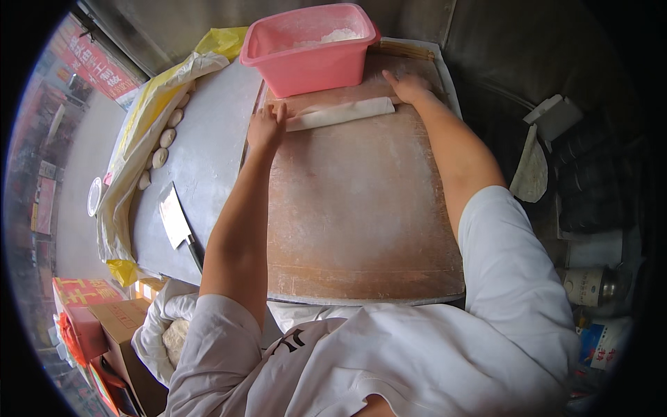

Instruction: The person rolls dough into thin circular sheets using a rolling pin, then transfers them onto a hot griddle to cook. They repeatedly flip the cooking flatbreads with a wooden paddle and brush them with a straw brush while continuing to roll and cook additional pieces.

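A white sheet of dough (pixel 344 113) is wrapped around a rolling pin (pixel 399 99), lying crosswise near the far end of a floured wooden board (pixel 354 208). My left hand (pixel 267 126) has its fingers curled at the pin's left end. At the other end, the pin runs under the palm of my right hand (pixel 412 88). The right thumb sticks out to the left, and the other fingers are partly hidden, so its grip is unclear. Just beyond the dough stands a pink plastic tub (pixel 312 68) with white flour (pixel 341 36) in it.
Left of the board, a cleaver (pixel 174 216) lies on a metal worktop (pixel 208 130). Several dough balls (pixel 167 137) line a cloth and yellow plastic cover (pixel 140 140). Thin wooden sticks (pixel 404 50) lie behind the tub. A sack (pixel 156 318) and cardboard box (pixel 125 333) stand lower left.
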Available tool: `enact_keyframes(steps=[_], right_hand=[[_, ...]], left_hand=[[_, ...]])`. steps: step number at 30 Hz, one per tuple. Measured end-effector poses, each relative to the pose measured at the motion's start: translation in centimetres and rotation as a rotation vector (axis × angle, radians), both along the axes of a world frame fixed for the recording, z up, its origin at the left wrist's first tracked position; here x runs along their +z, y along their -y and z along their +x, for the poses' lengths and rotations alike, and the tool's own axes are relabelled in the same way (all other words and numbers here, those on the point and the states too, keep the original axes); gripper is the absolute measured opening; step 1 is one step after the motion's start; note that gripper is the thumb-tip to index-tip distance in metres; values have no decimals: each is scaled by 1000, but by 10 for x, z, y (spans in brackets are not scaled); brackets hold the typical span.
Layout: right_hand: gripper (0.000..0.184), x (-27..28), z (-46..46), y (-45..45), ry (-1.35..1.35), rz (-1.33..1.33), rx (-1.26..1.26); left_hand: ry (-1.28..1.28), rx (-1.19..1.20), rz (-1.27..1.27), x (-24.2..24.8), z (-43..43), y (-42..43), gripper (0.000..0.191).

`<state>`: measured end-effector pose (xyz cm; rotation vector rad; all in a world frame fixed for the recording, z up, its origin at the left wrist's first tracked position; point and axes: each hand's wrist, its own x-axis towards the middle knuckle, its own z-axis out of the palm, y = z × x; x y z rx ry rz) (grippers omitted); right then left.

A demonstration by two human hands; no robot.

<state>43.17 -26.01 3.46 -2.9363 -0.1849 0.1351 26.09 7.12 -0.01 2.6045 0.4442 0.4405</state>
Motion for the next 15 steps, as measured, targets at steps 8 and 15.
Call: enact_keyframes(steps=[8, 15], right_hand=[[73, -35, -190, 94, 404, 27, 428], [39, -11, -365, 157, 373, 163, 427]], left_hand=[[86, -182, 158, -4, -208, 74, 50], [145, -348, -10, -12, -277, 82, 45]])
